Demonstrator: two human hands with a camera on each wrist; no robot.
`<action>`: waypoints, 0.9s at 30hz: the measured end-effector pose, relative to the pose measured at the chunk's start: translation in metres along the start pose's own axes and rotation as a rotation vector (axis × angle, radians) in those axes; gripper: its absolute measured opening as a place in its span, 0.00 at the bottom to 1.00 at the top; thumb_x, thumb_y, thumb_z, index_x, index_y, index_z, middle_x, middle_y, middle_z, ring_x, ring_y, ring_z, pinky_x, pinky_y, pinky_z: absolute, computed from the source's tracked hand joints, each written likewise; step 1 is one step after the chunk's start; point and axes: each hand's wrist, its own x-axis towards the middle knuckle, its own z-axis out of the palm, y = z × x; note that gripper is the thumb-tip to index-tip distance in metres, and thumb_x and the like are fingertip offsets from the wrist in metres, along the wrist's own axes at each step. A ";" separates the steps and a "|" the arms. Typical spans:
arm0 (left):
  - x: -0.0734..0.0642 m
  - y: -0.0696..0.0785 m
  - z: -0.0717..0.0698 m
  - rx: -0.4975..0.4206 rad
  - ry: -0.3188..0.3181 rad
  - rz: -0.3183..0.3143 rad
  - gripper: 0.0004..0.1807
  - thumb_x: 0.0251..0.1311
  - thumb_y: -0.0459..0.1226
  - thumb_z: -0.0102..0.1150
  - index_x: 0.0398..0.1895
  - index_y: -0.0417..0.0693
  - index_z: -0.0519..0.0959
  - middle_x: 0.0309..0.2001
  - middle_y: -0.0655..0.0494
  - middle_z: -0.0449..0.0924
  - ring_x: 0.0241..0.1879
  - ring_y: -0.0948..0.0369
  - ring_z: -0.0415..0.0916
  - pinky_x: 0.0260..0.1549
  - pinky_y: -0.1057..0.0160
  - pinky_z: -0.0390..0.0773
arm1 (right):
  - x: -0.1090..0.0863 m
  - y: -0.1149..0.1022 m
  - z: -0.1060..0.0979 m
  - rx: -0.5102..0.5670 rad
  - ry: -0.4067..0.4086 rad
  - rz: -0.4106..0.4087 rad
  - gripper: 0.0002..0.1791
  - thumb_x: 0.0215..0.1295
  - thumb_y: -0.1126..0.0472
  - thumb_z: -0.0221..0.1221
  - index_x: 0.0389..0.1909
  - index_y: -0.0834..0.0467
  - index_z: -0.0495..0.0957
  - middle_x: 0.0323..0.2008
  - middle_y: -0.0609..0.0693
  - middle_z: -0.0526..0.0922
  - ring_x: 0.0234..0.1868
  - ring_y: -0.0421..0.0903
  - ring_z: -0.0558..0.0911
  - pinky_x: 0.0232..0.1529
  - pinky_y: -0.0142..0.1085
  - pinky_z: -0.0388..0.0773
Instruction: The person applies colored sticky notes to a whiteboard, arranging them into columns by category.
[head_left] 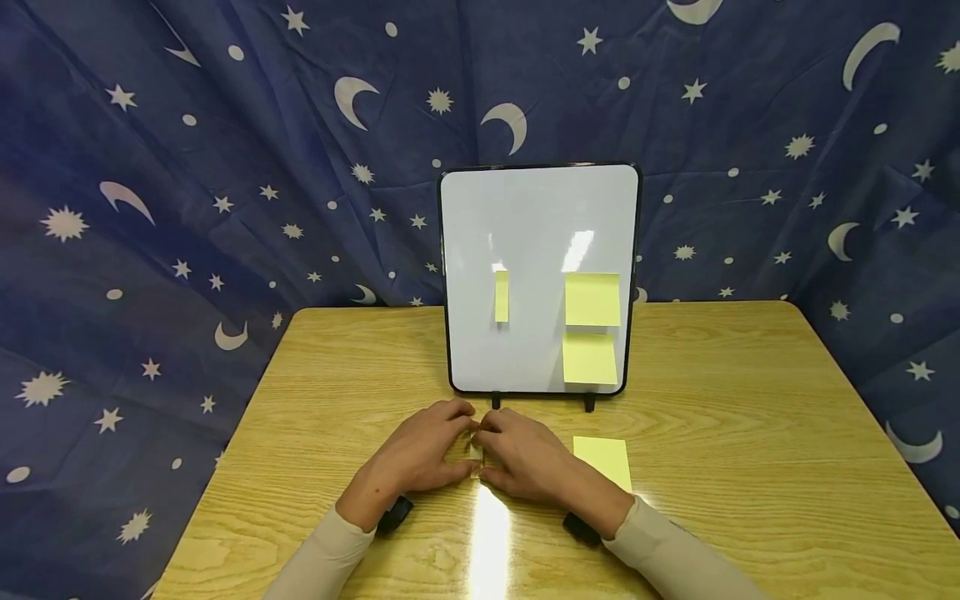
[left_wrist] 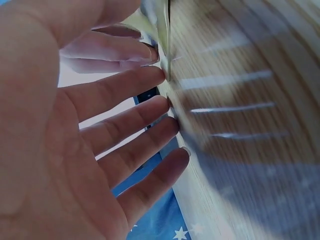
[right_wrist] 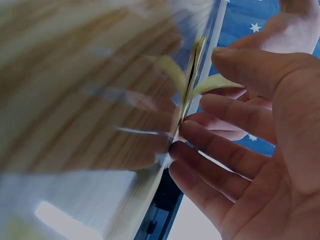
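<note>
A narrow pad of yellow sticky notes [head_left: 476, 452] lies on the table between both hands, partly covered by fingertips. My left hand [head_left: 423, 450] is at its left side, fingers extended and fingertips at the pad and tabletop. From the right, my right hand [head_left: 528, 458] touches the pad's edge with its fingertips. The right wrist view shows a yellow strip [right_wrist: 215, 82] curling up off the pad, between the right thumb and forefinger, with a gap to the thumb. Left fingers show partly behind that strip.
A whiteboard [head_left: 525, 217] on small feet stands behind the hands. It carries a narrow yellow note [head_left: 502, 297] and two square notes, an upper square note [head_left: 592, 299] and a lower square note [head_left: 589, 358]. Another square yellow note [head_left: 603, 460] lies on the table [head_left: 720, 417] beyond the right wrist.
</note>
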 end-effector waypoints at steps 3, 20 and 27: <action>0.000 0.000 0.000 0.008 0.008 0.001 0.26 0.65 0.53 0.71 0.61 0.51 0.84 0.66 0.52 0.76 0.64 0.54 0.77 0.60 0.50 0.80 | 0.003 -0.002 0.001 0.000 0.008 -0.002 0.11 0.69 0.49 0.70 0.46 0.49 0.88 0.48 0.46 0.82 0.47 0.44 0.80 0.45 0.36 0.81; 0.000 -0.002 0.005 0.033 0.068 0.005 0.24 0.62 0.50 0.76 0.58 0.52 0.84 0.63 0.55 0.78 0.61 0.55 0.77 0.57 0.52 0.81 | 0.012 -0.004 0.003 0.029 0.031 0.065 0.05 0.71 0.59 0.68 0.35 0.50 0.91 0.46 0.47 0.87 0.49 0.45 0.85 0.47 0.36 0.84; -0.006 -0.005 0.010 0.011 0.104 -0.016 0.28 0.61 0.52 0.77 0.59 0.50 0.83 0.63 0.56 0.78 0.62 0.55 0.77 0.58 0.52 0.81 | 0.011 -0.003 0.002 0.070 0.058 0.084 0.03 0.71 0.60 0.69 0.37 0.53 0.90 0.43 0.46 0.89 0.49 0.45 0.86 0.47 0.37 0.85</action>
